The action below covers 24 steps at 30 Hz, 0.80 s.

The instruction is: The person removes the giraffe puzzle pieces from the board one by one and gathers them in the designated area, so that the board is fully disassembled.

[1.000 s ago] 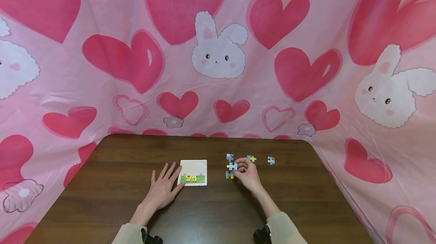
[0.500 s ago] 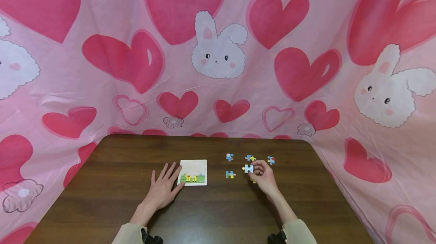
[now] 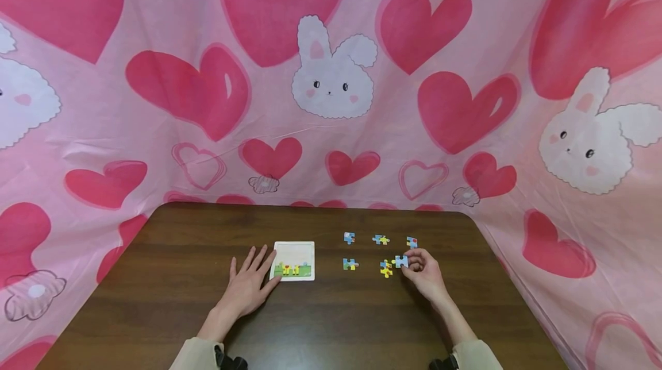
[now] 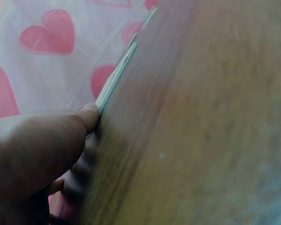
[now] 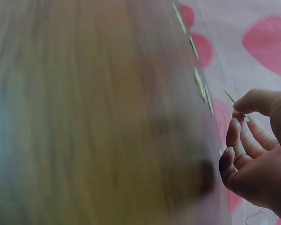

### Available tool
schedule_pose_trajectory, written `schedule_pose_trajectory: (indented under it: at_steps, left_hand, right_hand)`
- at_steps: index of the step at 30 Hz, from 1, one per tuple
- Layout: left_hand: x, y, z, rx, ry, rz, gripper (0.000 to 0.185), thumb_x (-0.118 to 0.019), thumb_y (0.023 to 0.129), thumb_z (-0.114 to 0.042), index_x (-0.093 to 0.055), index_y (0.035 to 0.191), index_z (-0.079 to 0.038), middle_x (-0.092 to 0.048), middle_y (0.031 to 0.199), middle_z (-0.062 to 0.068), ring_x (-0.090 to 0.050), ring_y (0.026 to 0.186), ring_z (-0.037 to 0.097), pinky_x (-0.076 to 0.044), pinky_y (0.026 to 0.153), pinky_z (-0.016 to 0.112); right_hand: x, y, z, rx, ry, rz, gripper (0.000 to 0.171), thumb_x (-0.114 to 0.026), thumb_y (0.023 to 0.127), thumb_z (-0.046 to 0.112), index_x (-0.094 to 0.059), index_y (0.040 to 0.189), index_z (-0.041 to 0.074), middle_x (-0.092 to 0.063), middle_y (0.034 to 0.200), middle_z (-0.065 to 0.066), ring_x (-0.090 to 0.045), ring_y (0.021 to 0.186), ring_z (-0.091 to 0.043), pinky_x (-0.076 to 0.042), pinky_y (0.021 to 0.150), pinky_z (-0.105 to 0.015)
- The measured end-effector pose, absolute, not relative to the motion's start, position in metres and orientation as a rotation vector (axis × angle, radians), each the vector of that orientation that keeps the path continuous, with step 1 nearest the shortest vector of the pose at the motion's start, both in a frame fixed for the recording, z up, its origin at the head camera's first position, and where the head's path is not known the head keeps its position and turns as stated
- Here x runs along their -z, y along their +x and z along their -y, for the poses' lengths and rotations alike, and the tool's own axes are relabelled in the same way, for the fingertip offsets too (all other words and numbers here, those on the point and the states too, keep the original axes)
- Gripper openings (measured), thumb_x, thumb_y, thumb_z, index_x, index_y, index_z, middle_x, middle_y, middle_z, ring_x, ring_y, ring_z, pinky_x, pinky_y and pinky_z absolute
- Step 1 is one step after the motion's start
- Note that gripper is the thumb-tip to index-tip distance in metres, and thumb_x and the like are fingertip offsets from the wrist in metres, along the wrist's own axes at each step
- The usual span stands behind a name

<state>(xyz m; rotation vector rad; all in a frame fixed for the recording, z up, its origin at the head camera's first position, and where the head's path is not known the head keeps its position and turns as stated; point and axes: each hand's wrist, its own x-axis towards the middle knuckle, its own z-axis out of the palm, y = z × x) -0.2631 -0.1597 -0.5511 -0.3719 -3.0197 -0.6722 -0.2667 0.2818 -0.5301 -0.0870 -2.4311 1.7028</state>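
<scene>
Right hand: pinching one piece, edge hidden, at three o'clock of the tray
Left hand: fingers spread, overlapping the tray's nine-o'clock edge
Tray seams: apparently too small to count
Loose pieces: five, toward three o'clock

I have the left hand on the table, at the left edge of the tray, and a picture strip lies along its near part. To the tray's right I see three pieces in a back row and two pieces before them. The right hand is right of those two, its held piece just beside the nearer one; the curtain hangs behind.
</scene>
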Motion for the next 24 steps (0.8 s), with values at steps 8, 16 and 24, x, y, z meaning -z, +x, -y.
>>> schedule_pose_trajectory:
  at_steps: [8,16,24]
  left_hand:
    - [0.548,-0.262,0.16,0.641,-0.373,3.045,0.073,-0.065,0.109,-0.049,-0.044,0.169,-0.014,-0.036,0.179,0.02,-0.025,0.168,0.05,-0.01,0.127,0.086]
    - [0.548,-0.262,0.16,0.654,-0.374,3.046,0.073,-0.064,0.109,-0.049,-0.043,0.17,-0.014,-0.035,0.179,0.02,-0.024,0.169,0.05,-0.009,0.127,0.087]
    - [0.549,-0.262,0.16,0.641,-0.376,3.039,0.072,-0.064,0.109,-0.048,-0.044,0.17,-0.014,-0.036,0.179,0.02,-0.025,0.168,0.05,-0.011,0.127,0.087]
  right_hand:
    - [0.534,-0.264,-0.301,-1.571,-0.122,2.484,0.036,-0.078,0.088,-0.014,-0.065,0.121,-0.014,-0.074,0.098,-0.019,-0.058,0.075,0.001,-0.049,0.073,-0.015]
    - [0.533,-0.263,-0.311,-1.351,-0.133,2.563,0.031,-0.081,0.086,-0.009,-0.071,0.115,-0.01,-0.075,0.096,-0.022,-0.054,0.073,0.003,-0.045,0.071,-0.015]
    - [0.531,-0.263,-0.319,-1.179,-0.138,2.678,0.027,-0.084,0.087,-0.003,-0.075,0.113,-0.005,-0.077,0.099,-0.019,-0.059,0.078,-0.003,-0.048,0.075,-0.02]
